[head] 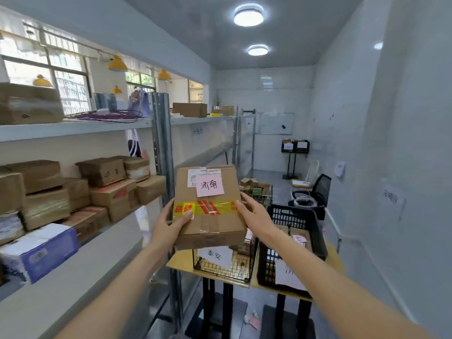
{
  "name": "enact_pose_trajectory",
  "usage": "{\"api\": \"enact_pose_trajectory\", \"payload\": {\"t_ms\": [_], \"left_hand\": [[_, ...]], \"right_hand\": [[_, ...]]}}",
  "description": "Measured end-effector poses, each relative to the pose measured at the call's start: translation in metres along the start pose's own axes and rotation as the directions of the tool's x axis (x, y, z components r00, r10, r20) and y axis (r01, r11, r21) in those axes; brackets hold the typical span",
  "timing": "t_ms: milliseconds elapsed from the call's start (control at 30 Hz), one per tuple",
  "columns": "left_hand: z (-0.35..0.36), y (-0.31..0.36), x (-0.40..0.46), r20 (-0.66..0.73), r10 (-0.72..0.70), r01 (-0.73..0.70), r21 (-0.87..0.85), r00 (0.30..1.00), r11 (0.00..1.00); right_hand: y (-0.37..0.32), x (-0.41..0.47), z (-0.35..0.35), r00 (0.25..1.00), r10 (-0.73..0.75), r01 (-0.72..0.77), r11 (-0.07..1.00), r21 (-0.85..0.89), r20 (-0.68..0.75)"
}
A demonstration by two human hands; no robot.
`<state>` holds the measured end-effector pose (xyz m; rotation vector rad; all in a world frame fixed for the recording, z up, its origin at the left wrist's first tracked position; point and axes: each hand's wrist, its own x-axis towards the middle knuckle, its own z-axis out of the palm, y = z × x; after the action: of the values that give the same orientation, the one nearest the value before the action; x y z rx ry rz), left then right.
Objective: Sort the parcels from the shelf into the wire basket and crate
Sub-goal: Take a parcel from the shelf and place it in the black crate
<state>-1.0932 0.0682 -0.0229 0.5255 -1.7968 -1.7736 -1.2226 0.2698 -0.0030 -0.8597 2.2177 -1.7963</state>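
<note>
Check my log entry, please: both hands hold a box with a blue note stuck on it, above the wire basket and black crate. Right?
One detail is off: the note on the box is pink, not blue, as the head view shows. The rest stands: the left hand and right hand hold the box above the wire basket and black crate.

I hold one cardboard parcel [208, 206] between my two hands, left [168, 225] and right [256, 216]. Below it stand one wire basket [220, 267] and one black crate [293, 243], each on its own desk. Two round ceiling lamps [248, 15] glow overhead.
</note>
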Motion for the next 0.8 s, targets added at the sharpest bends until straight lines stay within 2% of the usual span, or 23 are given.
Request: {"api": "enact_pose_trajectory", "payload": {"t_ms": [167,433,567,800], "left_hand": [[0.108,-0.014,0.075,0.127,-0.013,0.007,0.051,0.992,0.999],[0.271,-0.060,0.171,0.302,-0.108,0.078,0.110,0.947,0.991],[0.330,-0.089,0.208,0.362,-0.131,0.081,0.149,0.923,0.986],[0.417,-0.165,0.277,0.414,-0.232,0.141,0.238,0.880,0.961]], "right_hand": [[0.055,0.058,-0.091,0.991,0.041,-0.056,0.992,-0.111,-0.128],[0.145,0.123,-0.234,0.971,0.113,-0.183,0.916,-0.356,-0.210],[0.189,0.137,-0.280,0.956,0.171,-0.269,0.833,-0.483,-0.239],[0.276,0.181,-0.331,0.917,0.271,-0.391,0.764,-0.513,-0.294]]}}
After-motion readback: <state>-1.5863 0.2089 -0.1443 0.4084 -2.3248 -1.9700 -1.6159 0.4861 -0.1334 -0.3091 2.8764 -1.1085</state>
